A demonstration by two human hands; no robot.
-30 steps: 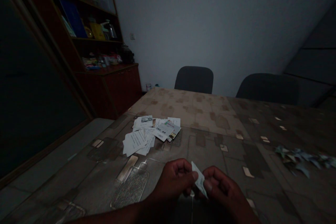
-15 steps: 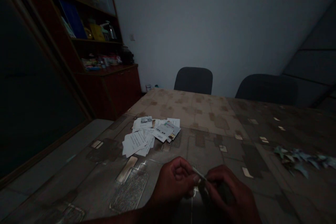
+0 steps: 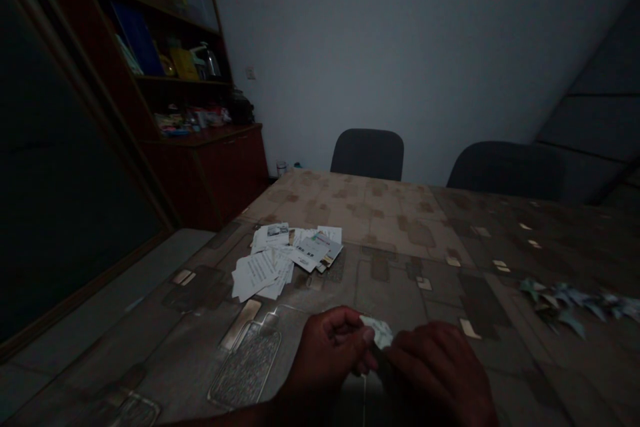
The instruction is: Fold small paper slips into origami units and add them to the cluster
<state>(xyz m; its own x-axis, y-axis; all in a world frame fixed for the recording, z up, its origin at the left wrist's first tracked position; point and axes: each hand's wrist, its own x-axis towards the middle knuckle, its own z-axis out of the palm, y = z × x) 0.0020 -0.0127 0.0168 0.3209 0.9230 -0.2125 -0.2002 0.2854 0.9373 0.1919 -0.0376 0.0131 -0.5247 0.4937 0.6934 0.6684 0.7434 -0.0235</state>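
Paper slip point(image 3: 379, 330), small and pale with faint markings, is sitting between the two hands at the near side of the patterned tablecloth point(image 3: 383, 203). Its visible length is slanting from the left thumb down toward the right fingers; the lower end is disappearing into shadow, so the full long axis is not showing. The left hand point(image 3: 325, 355) is pinching the slip, its thumb overlapping the left edge. The right hand point(image 3: 437, 361) is lying knuckles up just beside the slip's right end, fingers bent; their tips are hiding, so I cannot tell whether they are gripping.

Printed cards point(image 3: 256, 275) are overlapping in a loose heap ahead and to the left, while folded paper pieces point(image 3: 573, 321) are lying well apart on the right.

At the far left, an open-shelved cabinet point(image 3: 235, 170) is holding a blue folder point(image 3: 134, 37), a yellow box point(image 3: 184, 63) and a metallic kettle point(image 3: 213, 65), with a plastic jug point(image 3: 201, 3) standing a shelf higher. The jug's contents are not showing.
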